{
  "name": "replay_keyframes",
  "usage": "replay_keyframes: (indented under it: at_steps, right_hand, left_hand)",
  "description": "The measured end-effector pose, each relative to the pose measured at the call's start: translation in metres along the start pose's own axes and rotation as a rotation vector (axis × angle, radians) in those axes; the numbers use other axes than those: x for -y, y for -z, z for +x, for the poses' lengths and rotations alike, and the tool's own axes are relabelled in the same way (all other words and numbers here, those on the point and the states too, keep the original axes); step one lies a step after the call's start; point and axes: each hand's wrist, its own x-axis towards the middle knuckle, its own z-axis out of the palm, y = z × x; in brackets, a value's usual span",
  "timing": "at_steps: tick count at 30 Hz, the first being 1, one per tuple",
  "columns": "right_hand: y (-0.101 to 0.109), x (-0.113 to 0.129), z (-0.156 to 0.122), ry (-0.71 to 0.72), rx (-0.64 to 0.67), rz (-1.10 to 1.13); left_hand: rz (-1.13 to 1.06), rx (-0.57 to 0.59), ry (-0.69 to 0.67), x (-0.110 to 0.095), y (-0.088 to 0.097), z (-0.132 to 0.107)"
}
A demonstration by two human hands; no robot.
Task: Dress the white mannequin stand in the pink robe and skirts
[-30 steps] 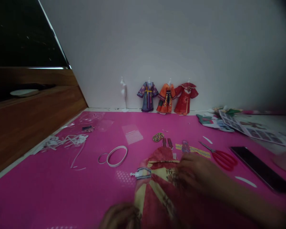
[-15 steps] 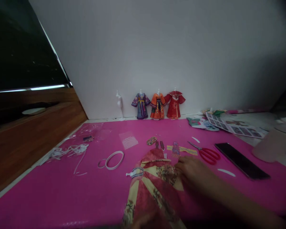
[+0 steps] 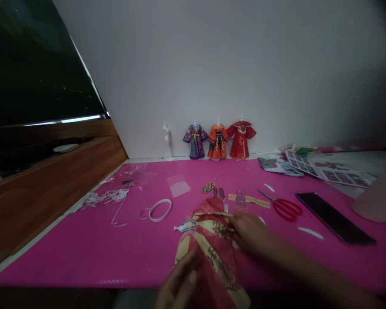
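A red and cream doll dress (image 3: 217,251) with a floral print lies on the pink tabletop, on a small white mannequin whose neck (image 3: 177,228) points left. Dotted straps cross its shoulders. My right hand (image 3: 249,231) is closed on the far edge of the skirt, its fingertips pinching the cloth. Over the near part of the skirt, my left hand (image 3: 180,281) reaches in from below with fingers stretched out and apart, touching the cloth. Past the dress lie small brown strips (image 3: 218,193), a patterned oval piece (image 3: 208,187) and a yellow ribbon (image 3: 258,202).
Red-handled scissors (image 3: 286,209) and a black phone (image 3: 334,216) lie to the right. White tape rings (image 3: 161,210) and tangled white cord (image 3: 106,196) are on the left. Dressed mannequins (image 3: 217,139) and a bare one (image 3: 167,139) stand against the wall.
My left hand has come up from the bottom edge onto the skirt. My right hand has shifted slightly along the skirt's edge. The view has turned a little left.
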Motion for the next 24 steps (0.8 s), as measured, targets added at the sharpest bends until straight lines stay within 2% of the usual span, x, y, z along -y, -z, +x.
replay_keyframes:
  at_steps: [2, 6, 9, 12, 16, 19, 21, 24]
  right_hand:
    - [0.000, 0.001, -0.001, -0.005, -0.006, 0.017]
    - [0.015, -0.004, -0.005, 0.055, -0.001, 0.067]
    - [0.037, -0.015, -0.008, 0.095, 0.033, 0.131]
    - [0.050, -0.025, -0.007, 0.068, 0.063, 0.208]
    - [0.049, -0.032, -0.008, 0.039, 0.123, 0.245]
    - [0.051, -0.040, -0.011, -0.031, 0.110, 0.229]
    - [0.054, -0.047, -0.011, -0.068, 0.117, 0.197]
    - [0.053, -0.049, -0.009, -0.012, 0.200, 0.110]
  left_hand:
    - [-0.121, 0.059, 0.016, 0.003, -0.006, 0.010]
    - [-0.139, 0.038, -0.021, 0.013, -0.014, 0.021]
    - [-0.158, 0.049, 0.003, 0.018, -0.009, 0.024]
    - [-0.224, 0.066, 0.061, 0.020, -0.002, 0.028]
    - [-0.315, 0.092, 0.158, 0.021, 0.003, 0.033]
    - [-0.507, 0.107, 0.211, 0.025, 0.007, 0.031]
    - [-0.601, 0.156, 0.243, 0.031, 0.011, 0.027]
    - [-0.657, 0.253, 0.309, 0.040, 0.018, 0.017]
